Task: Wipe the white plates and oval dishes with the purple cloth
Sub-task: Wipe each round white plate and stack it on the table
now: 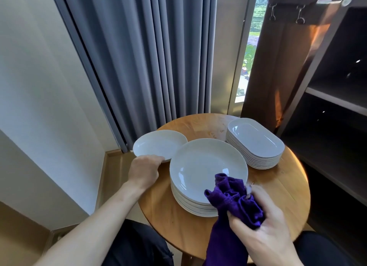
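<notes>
The fingers of the left hand (144,171) curl over the near rim of a single white dish (158,144) in the middle left of the frame, gripping it at its lower edge. Whether the dish rests on the wood or is lifted a little, I cannot tell. The fingers of the right hand (264,224), at lower right, are clenched round a bunched purple cloth (236,202). The crumpled top of the cloth stands above the fist and its tail hangs down past the bottom edge. Seen from here, that crumpled top overlaps the near-right rim of the stack of round plates (206,166) at the centre; contact with the top plate is not clear. The gripped dish lies up and to the left of the cloth, with the round stack between them. Its long axis runs roughly across the frame, rising slightly toward the right. So the left hand is the one at the dish, and the cloth hand is well apart from it. By my judgement, wiping this dish means either carrying it rightward toward the cloth or reaching the cloth leftward over the round stack. A stack of oval dishes (256,140) sits at the upper right of the round wooden table (282,186), untouched. Behind the table hang grey curtains (151,57), and a dark shelf unit (327,98) stands at right.
</notes>
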Tool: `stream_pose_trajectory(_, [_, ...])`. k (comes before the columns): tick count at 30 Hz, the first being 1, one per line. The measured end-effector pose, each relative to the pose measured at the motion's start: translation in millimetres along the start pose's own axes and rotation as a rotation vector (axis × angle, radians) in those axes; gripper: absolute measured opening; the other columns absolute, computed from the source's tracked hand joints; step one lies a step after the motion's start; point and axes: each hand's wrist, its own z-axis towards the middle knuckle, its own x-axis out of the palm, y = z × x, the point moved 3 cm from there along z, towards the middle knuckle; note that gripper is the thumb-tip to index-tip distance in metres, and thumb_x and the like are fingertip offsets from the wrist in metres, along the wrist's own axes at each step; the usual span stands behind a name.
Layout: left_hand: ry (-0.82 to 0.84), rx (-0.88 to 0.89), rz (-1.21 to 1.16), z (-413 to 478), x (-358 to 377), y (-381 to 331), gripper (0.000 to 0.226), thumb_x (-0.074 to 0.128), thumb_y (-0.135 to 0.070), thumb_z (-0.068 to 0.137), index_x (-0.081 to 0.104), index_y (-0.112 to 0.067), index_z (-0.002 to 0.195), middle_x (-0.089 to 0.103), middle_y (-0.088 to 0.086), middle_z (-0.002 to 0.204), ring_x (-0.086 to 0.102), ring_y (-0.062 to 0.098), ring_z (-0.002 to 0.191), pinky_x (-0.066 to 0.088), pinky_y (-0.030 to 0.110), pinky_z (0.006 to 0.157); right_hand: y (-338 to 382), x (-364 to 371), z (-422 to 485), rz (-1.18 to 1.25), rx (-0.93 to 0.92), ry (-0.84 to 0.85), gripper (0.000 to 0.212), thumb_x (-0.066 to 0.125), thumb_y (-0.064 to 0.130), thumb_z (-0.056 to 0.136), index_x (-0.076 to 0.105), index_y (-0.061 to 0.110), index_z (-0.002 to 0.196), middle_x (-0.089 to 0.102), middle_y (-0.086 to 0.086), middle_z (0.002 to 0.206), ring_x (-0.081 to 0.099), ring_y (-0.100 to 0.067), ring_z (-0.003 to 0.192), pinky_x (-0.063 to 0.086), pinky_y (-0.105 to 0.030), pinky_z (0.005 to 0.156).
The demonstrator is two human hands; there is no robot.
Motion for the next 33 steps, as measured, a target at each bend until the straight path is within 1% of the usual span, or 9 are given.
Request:
stream_pose_trajectory(6, [0.129,-0.008,-0.015,30,27,-11,0.015,0.061,-0.026,0.094,0.075,-0.029,0.092,0.075,-0.007,0.091,0.067,0.023,0.085,0.051,0.031,0.066,-2,-5,0,-0.04,-0.038,-0.028,0.035,0.077,0.007,0.065,0.074,0.008,0.1,0.07,-0.004,0.106,0.07,-0.023,0.098,0.054,-0.037,0.084])
stream_pose_trajectory(12, [0.331,-0.231,-0.265,40,39,-18,0.033,0.044,-0.046,0.093,0.063,-0.034,0.069,0.068,-0.014,0.076,0.064,0.019,0.076,0.054,0.033,0.067,-6,-18,2,-0.09,-0.021,-0.015,0.053,0.084,-0.011,0.071,0.075,0.027,0.106,0.069,0.001,0.111,0.068,-0.022,0.107,0.053,-0.031,0.088])
stream_pose_trajectory(14, [0.372,-0.239,-0.445,35,30,-19,0.019,0.055,-0.036,0.097,0.073,-0.041,0.096,0.073,-0.021,0.1,0.066,0.013,0.095,0.056,0.034,0.08,-6,-23,4,-0.103,-0.017,-0.018,0.051,0.084,-0.007,0.074,0.074,0.028,0.109,0.07,0.001,0.113,0.068,-0.021,0.107,0.054,-0.031,0.087])
stream_pose_trajectory(17, [0.184,-0.378,-0.777,12,8,-13,0.04,0.047,-0.011,0.101,0.063,-0.024,0.136,0.062,-0.007,0.138,0.053,0.015,0.132,0.041,0.025,0.104,-2,-29,17,-0.065,0.031,-0.039,0.044,0.083,0.007,0.08,0.071,0.033,0.113,0.071,0.002,0.111,0.071,-0.019,0.1,0.059,-0.037,0.081])
stream_pose_trajectory(21, [0.142,-0.506,-1.273,-31,-26,-29,0.066,0.056,-0.049,0.09,0.047,-0.024,0.15,0.052,-0.012,0.148,0.046,0.007,0.139,0.039,0.014,0.098,8,-30,52,-0.066,0.116,-0.111,0.046,0.079,0.032,0.087,0.058,0.049,0.124,0.07,0.015,0.111,0.072,-0.008,0.098,0.063,-0.028,0.069])
stream_pose_trajectory(24, [0.349,-0.413,-1.318,-54,-32,-50,0.103,0.068,-0.068,0.073,0.022,-0.037,0.16,0.032,-0.023,0.155,0.033,0.002,0.144,0.035,0.022,0.111,12,-22,90,-0.307,0.062,-0.072,0.041,0.072,0.049,0.09,0.055,0.052,0.128,0.064,0.022,0.115,0.066,-0.006,0.103,0.061,-0.03,0.076])
stream_pose_trajectory(26, [0.43,-0.348,-1.311,-63,-27,-60,0.1,0.073,-0.065,0.076,0.016,-0.049,0.158,0.03,-0.028,0.158,0.031,0.004,0.147,0.03,0.036,0.122,5,-7,115,-0.572,0.059,0.057,0.044,0.066,0.054,0.092,0.055,0.043,0.133,0.055,0.015,0.125,0.059,-0.015,0.111,0.055,-0.042,0.088])
stream_pose_trajectory(30, [0.409,-0.303,-1.367,-69,-16,-71,0.096,0.073,-0.044,0.087,0.007,-0.058,0.155,0.031,-0.031,0.157,0.032,-0.005,0.144,0.029,0.037,0.124,-22,36,125,-1.359,0.016,0.275,0.044,0.055,0.053,0.096,0.052,0.034,0.135,0.045,-0.003,0.136,0.046,-0.032,0.12,0.043,-0.046,0.094])
stream_pose_trajectory(33, [0.338,-0.296,-1.373,-67,-11,-77,0.096,0.068,-0.031,0.088,0.005,-0.06,0.154,0.035,-0.036,0.152,0.035,-0.009,0.141,0.03,0.03,0.121,-34,53,126,-1.466,-0.018,0.199,0.043,0.052,0.049,0.094,0.05,0.028,0.131,0.047,-0.009,0.133,0.048,-0.035,0.119,0.042,-0.046,0.092])
